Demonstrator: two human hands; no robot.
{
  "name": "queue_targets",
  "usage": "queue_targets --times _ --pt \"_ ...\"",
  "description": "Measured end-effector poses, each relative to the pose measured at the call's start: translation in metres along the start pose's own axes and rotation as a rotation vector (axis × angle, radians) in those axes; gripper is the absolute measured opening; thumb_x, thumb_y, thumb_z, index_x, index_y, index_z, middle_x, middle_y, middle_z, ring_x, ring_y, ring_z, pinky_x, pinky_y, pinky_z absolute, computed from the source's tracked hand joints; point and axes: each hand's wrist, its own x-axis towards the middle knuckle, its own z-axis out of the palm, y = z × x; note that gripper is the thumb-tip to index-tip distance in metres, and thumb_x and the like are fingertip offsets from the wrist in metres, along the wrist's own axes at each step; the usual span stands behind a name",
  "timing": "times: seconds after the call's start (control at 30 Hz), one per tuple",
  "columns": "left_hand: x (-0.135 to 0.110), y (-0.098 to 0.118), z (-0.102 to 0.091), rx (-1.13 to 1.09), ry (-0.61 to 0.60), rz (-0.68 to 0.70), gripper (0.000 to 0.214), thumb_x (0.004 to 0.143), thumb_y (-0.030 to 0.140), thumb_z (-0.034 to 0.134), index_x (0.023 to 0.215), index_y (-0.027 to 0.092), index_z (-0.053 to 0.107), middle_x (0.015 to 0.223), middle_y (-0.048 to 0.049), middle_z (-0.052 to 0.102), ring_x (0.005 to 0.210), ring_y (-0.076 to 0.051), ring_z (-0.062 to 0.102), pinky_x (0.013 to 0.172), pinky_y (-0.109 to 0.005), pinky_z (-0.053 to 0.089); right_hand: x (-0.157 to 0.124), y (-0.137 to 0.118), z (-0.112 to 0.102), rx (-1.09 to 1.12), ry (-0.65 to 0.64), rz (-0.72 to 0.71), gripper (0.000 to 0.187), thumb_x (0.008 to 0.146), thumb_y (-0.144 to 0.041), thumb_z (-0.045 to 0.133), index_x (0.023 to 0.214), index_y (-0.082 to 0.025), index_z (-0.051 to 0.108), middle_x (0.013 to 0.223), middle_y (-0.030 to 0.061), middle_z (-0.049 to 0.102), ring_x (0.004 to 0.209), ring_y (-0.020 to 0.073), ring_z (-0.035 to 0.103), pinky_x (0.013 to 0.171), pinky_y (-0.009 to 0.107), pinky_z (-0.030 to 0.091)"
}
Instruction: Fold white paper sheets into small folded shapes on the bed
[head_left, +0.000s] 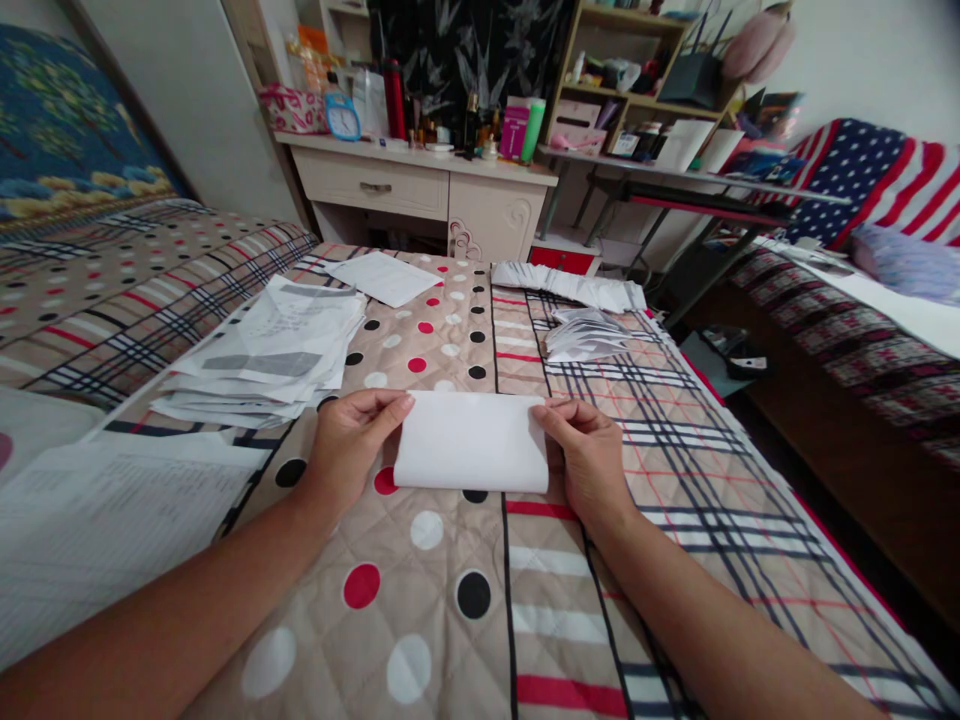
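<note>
A white sheet of paper (471, 442), bent over at its near edge, is stretched between my two hands just above the bedspread. My left hand (351, 440) pinches its upper left corner between thumb and fingers. At the upper right corner, my right hand (589, 445) grips it the same way. The side facing me is blank. Left of my left hand lies a thick, uneven stack of printed papers (277, 335). Beyond my right hand sits a small pile of folded papers (589, 335), with a long row of pleated paper (568, 286) behind it.
A single sheet (386, 277) lies at the far side of the bed, and more printed sheets (142, 510) are at the near left. The dotted, plaid bedspread (427, 620) covers the bed. Behind stands a cream dresser (409, 190) crowded with bottles and a blue clock (343, 118).
</note>
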Motion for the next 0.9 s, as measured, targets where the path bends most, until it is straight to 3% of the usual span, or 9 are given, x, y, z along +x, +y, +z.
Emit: queue_targets --times 0.9 --pt "-0.0027 0.0055 0.0044 0.117 0.074 0.105 0.017 0.065 0.03 0.078 0.072 0.016 0.072 0.078 -0.0042 0.073 0.068 -0.015 0.065 0.065 -0.024 0.051 0.0023 0.0033 -0.0015 -0.068 0.038 -0.07 0.024 0.061 -0.03 0.084 0.058 -0.019 0.064 0.08 0.0022 0.071 0.062 0.0122 0.056 0.055 0.025 0.042"
